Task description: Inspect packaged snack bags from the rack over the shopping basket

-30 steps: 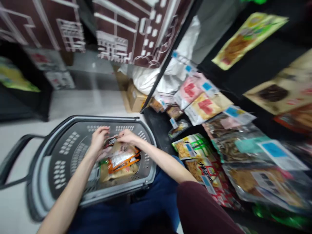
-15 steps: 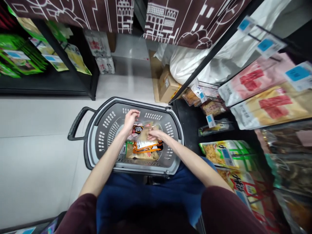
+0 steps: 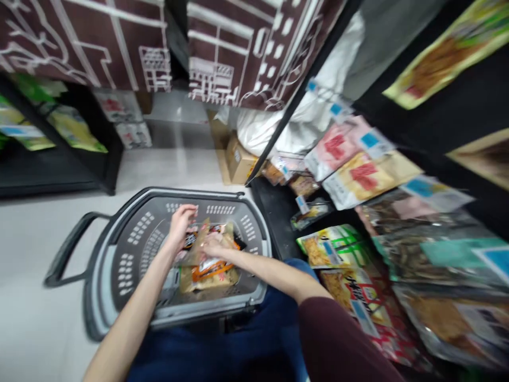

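A grey shopping basket (image 3: 254, 289) with slotted walls stands before my knees, with several food packets inside. My right hand (image 3: 212, 246) is closed on a tan, partly see-through food packet (image 3: 198, 248), which stands tilted above the others. My left hand (image 3: 182, 225) is over the left part of the pile, its fingers loosely bent and apart, with nothing visible in them. Just beside it shows a dark packet with pale lettering (image 3: 191, 240). Under my right hand lie an orange-edged packet (image 3: 207, 269) and a beige packet (image 3: 210, 281). Blur hides the fingertips.
Packaged foods (image 3: 334, 246) with blue price tags fill the rack close on my right. A black shelf (image 3: 51, 180) stands at the left. A brown patterned cloth (image 3: 234, 48) hangs ahead, with a cardboard box (image 3: 239, 159) beyond the basket. The basket's handle (image 3: 67, 249) sticks out leftward.
The view has turned to the right, so the basket appears further left and lower. My right hand has moved closer to my left hand, and the tan packet now stands more upright.
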### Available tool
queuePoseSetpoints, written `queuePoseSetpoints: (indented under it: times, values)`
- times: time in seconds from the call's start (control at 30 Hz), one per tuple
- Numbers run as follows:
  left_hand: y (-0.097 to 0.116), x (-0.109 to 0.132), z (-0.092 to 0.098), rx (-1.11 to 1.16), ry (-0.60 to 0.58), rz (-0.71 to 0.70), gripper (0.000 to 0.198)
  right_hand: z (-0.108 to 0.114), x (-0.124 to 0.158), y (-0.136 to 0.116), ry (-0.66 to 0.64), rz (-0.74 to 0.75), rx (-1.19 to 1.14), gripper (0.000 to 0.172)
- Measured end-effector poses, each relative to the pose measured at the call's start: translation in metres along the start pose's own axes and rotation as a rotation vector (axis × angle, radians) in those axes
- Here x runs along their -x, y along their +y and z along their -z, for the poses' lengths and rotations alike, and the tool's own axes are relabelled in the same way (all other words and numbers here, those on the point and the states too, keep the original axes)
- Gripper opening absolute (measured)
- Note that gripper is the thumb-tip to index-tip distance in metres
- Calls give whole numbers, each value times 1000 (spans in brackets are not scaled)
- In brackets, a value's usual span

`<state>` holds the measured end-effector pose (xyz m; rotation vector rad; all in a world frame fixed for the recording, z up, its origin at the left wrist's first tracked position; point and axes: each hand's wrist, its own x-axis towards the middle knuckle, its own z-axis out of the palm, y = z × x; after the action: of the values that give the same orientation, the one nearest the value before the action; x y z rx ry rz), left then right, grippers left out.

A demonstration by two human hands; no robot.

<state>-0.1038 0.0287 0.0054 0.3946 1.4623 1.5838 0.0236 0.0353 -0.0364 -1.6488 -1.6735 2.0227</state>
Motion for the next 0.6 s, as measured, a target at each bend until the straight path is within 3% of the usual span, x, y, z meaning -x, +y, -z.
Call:
queuePoseSetpoints:
  times: [0.13,0.23,0.37,0.47,0.6]
  values:
    - [-3,-12,5,5,15,-18,35,13,-11,-33,-83,86,35,25]
    - [-9,-25,6,-25,35,-49,30,34,-12,-55,-108,338,68,23]
    - [-11,-28,5,-69,62,-58,28,67,13,-78,-93,595,37,30]
    - [-10,-21,-1,-110,-104,-29,46,90,41,-94,-130,675,-28,32]
    - [-11,-9,-14,-261,-323,-109,71,115,68,-113,-106,602,-323,16]
